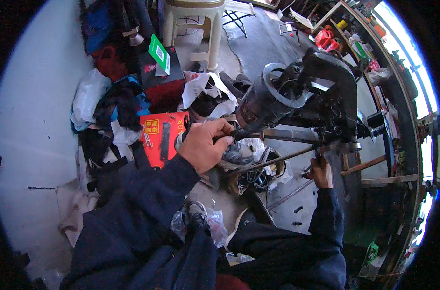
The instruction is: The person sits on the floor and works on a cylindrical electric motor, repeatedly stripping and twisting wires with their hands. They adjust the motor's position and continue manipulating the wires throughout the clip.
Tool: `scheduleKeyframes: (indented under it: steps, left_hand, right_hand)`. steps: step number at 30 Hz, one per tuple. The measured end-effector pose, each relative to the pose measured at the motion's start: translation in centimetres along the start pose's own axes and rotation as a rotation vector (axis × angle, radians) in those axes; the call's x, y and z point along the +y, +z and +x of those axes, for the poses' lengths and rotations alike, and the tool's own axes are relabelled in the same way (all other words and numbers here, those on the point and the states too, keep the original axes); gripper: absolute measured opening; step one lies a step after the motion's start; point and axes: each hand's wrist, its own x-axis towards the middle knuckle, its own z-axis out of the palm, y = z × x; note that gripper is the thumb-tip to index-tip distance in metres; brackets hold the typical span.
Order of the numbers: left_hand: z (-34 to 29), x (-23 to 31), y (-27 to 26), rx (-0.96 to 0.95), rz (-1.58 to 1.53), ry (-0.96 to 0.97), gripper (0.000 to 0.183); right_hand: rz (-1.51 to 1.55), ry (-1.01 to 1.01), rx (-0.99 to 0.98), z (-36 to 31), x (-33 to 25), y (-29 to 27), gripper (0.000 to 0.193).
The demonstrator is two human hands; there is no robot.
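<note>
A black cast-metal machine [336, 82] stands before me at the right. From it a dark cylinder [254, 108] with a grey ring slants down to the left. My left hand [206, 145] is closed, thumb and forefinger pinched at the cylinder's lower end. What lies in that pinch is dark and hard to make out. Below the machine's right side, my right hand [321, 173] has its fingers curled round something mostly hidden. A metal bar [290, 135] runs between the hands, and a thin rod [273, 162] slants beneath it.
A red box [163, 140] and a white plastic bag [200, 87] lie left of the machine. An open bag of odds and ends [258, 176] sits under the rod. A plastic stool [193, 24] stands behind. Shelves [374, 63] line the right. My shoes [198, 212] are below.
</note>
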Motion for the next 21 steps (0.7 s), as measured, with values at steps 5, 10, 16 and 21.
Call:
scheduleKeyframes:
  steps: [5, 10, 16, 21]
  left_hand:
    - [-0.4, -0.7, -0.6, 0.016, 0.234, 0.122, 0.02]
    - [-0.8, -0.5, -0.5, -0.058, -0.132, -0.089, 0.019]
    - [-0.8, -0.4, -0.1, -0.037, -0.298, -0.117, 0.017]
    - [-0.9, -0.3, 0.0, -0.03, -0.341, -0.13, 0.015]
  right_hand:
    - [-0.045, 0.014, -0.029, 0.6, 0.5, 0.0, 0.049]
    - [0.029, -0.056, 0.009, 0.7, 1.3, 0.0, 0.042]
    - [-0.003, 0.047, -0.006, 0.0, -0.1, -0.1, 0.04]
    - [0.055, 0.014, -0.016, -0.4, -1.5, -0.1, 0.032]
